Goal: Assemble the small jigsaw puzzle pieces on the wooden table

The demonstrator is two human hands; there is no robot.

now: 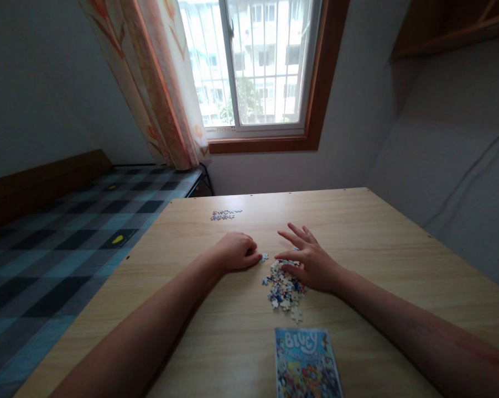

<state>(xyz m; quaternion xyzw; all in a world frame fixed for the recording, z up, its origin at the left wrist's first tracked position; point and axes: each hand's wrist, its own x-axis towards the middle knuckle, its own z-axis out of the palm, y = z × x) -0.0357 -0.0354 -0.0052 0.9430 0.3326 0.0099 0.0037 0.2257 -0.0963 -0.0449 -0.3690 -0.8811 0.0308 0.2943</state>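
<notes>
My left hand [238, 251] rests on the wooden table with its fingers curled in, and a pale blue and white puzzle piece [265, 257] shows at its thumb tip. My right hand [310, 257] is open, fingers spread over the far right side of a heap of loose jigsaw pieces [283, 290], and hides part of it. The heap mixes white, blue and darker pieces. Toward the far left of the table lie rows of puzzle pieces [223, 214], apart from the heap.
A colourful puzzle box [307, 362] marked "Bluey" lies near me, below the heap. The wooden table [382, 249] reaches toward the window wall. On the left stands a bed [87, 237] with a checked cover. A curtain [150, 83] hangs beside the window [270, 66].
</notes>
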